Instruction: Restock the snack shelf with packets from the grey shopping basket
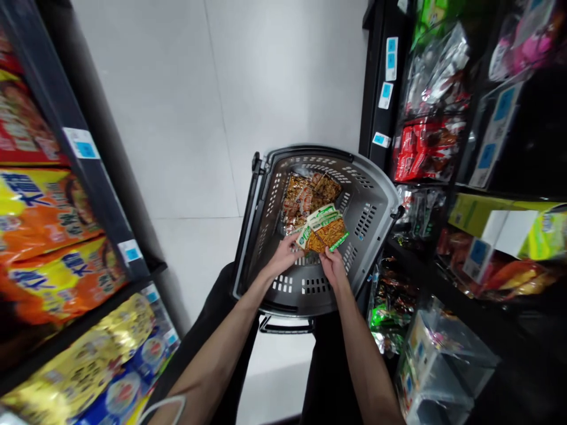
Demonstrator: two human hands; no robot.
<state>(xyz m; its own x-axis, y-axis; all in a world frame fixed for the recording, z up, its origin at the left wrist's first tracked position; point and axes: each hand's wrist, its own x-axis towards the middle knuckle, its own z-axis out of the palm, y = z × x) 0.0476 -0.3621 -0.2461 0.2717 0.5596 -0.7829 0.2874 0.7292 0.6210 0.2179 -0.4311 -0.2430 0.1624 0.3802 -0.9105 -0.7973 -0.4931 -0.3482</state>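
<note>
Both of my hands reach over a grey plastic shopping basket (381,195) with slotted walls. Green-and-white snack packets (325,229) with brown food showing through are fanned out between them. My left hand (286,257) pinches their left edge, and my right hand (333,264) grips the lower right edge. How many packets there are, I cannot tell exactly. Beneath and beyond them, clear bags of brown snacks (299,198) with red-and-white print lie in the basket.
Shelves on the left carry orange and yellow noodle packs (48,206) and gold pouches (88,372). To the right, a dark rack holds red snack packets (427,150) and a clear plastic bin (447,354). Light grey floor tiles (177,88) stretch ahead between the shelves.
</note>
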